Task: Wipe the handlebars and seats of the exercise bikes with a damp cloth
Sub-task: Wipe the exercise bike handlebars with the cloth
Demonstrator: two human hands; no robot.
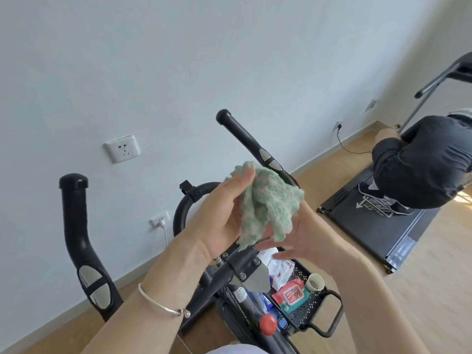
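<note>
A crumpled green cloth (265,200) hangs in front of me above the exercise bike's handlebar stem (245,264). My left hand (219,213) holds it from the left, fingers along its upper edge. Just beneath the cloth's lower right part is my right hand (304,236), blurred, with its fingers spread under the hanging folds. The right handlebar (245,135) rises behind the cloth, with a silver sensor pad on it. The left handlebar (79,231) stands apart at the left. The seat is not in view.
A black perforated tray (309,310) below the handlebars holds a red wipes packet (291,296), a small cup (316,282) and white wrappers. A person in dark clothes (421,162) bends over a treadmill (378,226) at the right. Wall sockets (122,148) sit on the wall at the left.
</note>
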